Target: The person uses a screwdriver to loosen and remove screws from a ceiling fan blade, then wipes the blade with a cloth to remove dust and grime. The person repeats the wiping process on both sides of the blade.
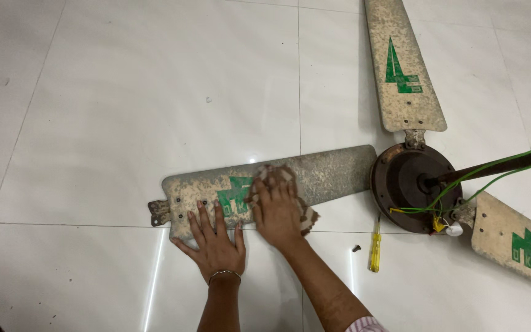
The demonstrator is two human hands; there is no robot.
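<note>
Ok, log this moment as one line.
left hand flat on detached fan blade | right hand presses cloth on blade | screwdriver on floor

Loose blade (314,175) left of motor (413,184), screwdriver (375,246) in front (floor (106,110))

A home floor: glossy white tiles (124,123), with a dismantled ceiling fan (413,178) lying on them.
</note>
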